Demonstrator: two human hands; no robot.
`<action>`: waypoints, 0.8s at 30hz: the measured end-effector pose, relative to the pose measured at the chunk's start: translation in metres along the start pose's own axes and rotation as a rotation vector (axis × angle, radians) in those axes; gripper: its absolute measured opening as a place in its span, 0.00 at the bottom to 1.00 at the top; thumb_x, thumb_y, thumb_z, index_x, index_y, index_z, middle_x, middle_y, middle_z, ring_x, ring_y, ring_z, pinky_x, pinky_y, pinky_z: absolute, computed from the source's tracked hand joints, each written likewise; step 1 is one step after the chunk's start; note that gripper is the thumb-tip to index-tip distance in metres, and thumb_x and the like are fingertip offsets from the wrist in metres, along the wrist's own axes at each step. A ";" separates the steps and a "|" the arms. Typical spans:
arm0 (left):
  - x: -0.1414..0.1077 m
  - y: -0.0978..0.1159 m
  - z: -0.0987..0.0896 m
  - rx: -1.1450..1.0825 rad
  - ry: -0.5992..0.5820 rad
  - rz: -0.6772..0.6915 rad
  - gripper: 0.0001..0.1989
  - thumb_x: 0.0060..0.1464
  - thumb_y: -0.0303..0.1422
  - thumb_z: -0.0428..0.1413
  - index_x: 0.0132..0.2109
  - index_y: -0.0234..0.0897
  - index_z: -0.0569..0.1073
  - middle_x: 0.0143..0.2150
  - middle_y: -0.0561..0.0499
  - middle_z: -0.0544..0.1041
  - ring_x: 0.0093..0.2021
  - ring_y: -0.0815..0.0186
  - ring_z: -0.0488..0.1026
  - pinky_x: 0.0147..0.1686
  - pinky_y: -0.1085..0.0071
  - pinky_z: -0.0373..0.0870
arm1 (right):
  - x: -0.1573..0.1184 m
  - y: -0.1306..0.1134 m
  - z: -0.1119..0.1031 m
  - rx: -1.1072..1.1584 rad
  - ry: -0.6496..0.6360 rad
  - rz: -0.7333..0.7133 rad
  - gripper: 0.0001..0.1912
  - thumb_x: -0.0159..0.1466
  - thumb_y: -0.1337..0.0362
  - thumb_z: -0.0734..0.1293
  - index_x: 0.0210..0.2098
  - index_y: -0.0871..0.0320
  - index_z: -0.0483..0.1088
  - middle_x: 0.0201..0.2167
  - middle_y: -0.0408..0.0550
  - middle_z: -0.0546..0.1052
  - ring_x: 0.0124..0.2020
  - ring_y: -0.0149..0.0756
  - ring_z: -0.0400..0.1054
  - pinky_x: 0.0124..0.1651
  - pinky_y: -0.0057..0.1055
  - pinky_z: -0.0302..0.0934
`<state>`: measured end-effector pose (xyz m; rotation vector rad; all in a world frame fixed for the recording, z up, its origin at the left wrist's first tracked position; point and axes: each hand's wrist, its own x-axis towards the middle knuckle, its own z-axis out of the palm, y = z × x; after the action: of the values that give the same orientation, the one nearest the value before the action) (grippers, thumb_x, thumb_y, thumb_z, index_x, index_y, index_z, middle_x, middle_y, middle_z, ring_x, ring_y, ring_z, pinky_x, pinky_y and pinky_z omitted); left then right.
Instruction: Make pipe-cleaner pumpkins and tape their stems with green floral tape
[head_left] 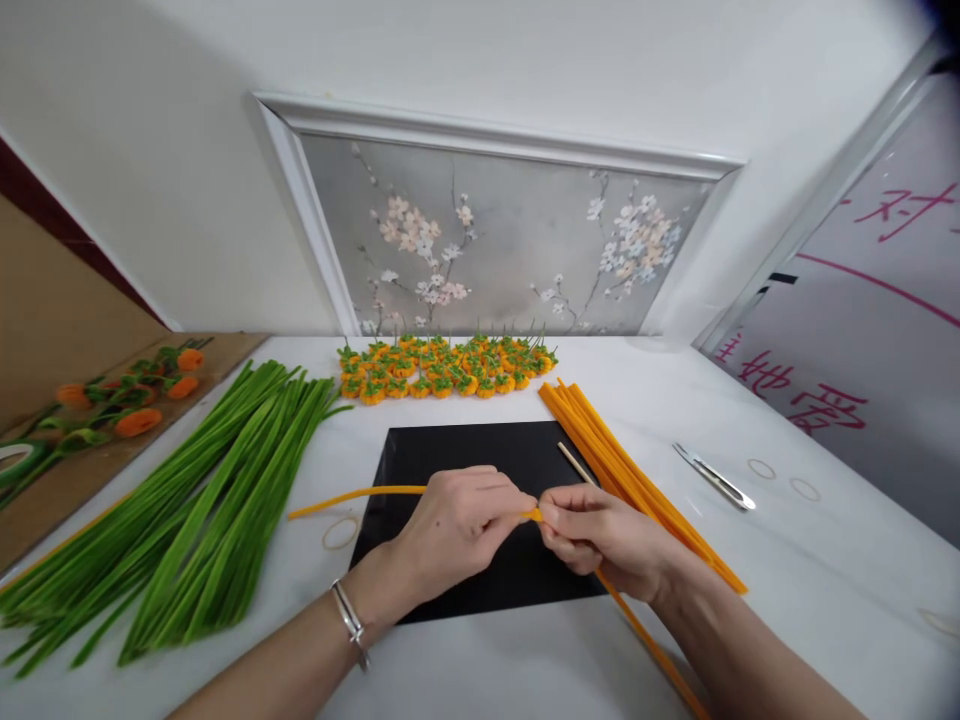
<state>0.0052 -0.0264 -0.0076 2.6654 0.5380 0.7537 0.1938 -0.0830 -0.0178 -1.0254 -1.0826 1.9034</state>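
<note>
A fuzzy, slender orange stem [360, 494] is pinched in the fingertips of the left hand [469, 520] and the right hand [592, 525], above a smooth black rectangular mat [465, 455]. Its long axis runs from left, slightly bowed, through both hands, then slants toward the near right edge across the glossy white worktop [630, 390]. Straight, velvety green stems [225, 500] are bundled at left.

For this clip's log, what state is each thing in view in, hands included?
Left hand: closed, pinching orange strip
Right hand: closed, pinching at the same spot
Orange strip: held, its left end free
Black mat: flat, partly covered
Green strips: loosely fanned
Orange bundle: lying together
Small orange flowers: grouped in rows
Metal tool: lying down, tips apart
</note>
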 end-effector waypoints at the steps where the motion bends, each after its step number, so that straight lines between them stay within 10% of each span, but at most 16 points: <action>1: 0.000 0.000 -0.001 0.014 -0.026 -0.010 0.12 0.61 0.27 0.48 0.39 0.37 0.77 0.34 0.50 0.79 0.34 0.67 0.73 0.35 0.72 0.66 | 0.001 0.001 -0.002 0.002 0.003 0.007 0.21 0.58 0.50 0.68 0.22 0.59 0.59 0.14 0.31 0.52 0.16 0.20 0.37 0.20 0.26 0.30; 16: -0.002 -0.027 -0.025 0.051 -0.275 -0.366 0.13 0.60 0.32 0.48 0.39 0.39 0.78 0.38 0.50 0.80 0.38 0.63 0.74 0.39 0.72 0.63 | 0.006 0.007 -0.043 -1.225 0.800 -0.377 0.12 0.65 0.58 0.60 0.30 0.55 0.71 0.26 0.48 0.75 0.25 0.37 0.69 0.26 0.30 0.57; 19: -0.006 -0.033 -0.023 0.057 -0.263 -0.338 0.13 0.61 0.33 0.48 0.40 0.39 0.78 0.38 0.50 0.80 0.40 0.63 0.74 0.41 0.72 0.64 | 0.006 0.009 -0.040 -1.648 0.966 -0.248 0.09 0.64 0.60 0.63 0.29 0.56 0.70 0.27 0.51 0.77 0.24 0.38 0.71 0.22 0.29 0.53; 24: -0.008 -0.037 -0.025 0.102 -0.279 -0.310 0.14 0.61 0.31 0.47 0.43 0.38 0.77 0.41 0.48 0.79 0.43 0.61 0.73 0.45 0.69 0.64 | 0.010 0.011 -0.032 -1.721 0.952 -0.061 0.09 0.64 0.68 0.61 0.28 0.59 0.69 0.29 0.55 0.77 0.29 0.42 0.74 0.24 0.30 0.53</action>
<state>-0.0249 0.0078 -0.0051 2.6255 0.9029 0.2677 0.2157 -0.0678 -0.0409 -2.2624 -1.8852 -0.1955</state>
